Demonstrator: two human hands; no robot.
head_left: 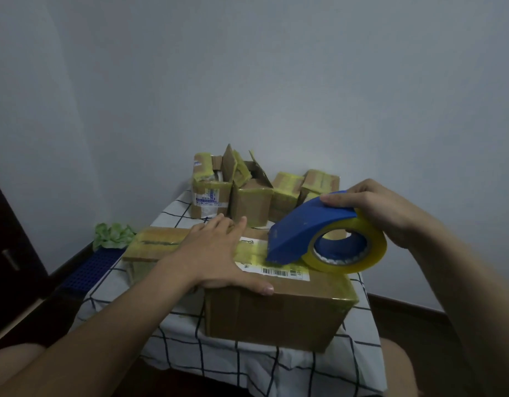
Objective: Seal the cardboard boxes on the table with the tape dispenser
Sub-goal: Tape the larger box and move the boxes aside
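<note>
A large brown cardboard box [276,313] stands at the front of the table, with a white barcode label and yellowish tape on its top. My left hand [216,253] lies flat on the box top, fingers straight, thumb over the front edge. My right hand [382,207] grips the blue tape dispenser [302,227] from above. Its yellow tape roll [347,250] sits at the right, and its front edge touches the box top beside the label. A flat taped box [153,245] lies to the left, partly under my left forearm.
Several smaller taped boxes [247,193] stand at the back of the table by the wall; two have raised flaps. A white checked cloth [184,345] covers the table. A blue crate [89,270] and green leafy thing [112,234] sit at the left.
</note>
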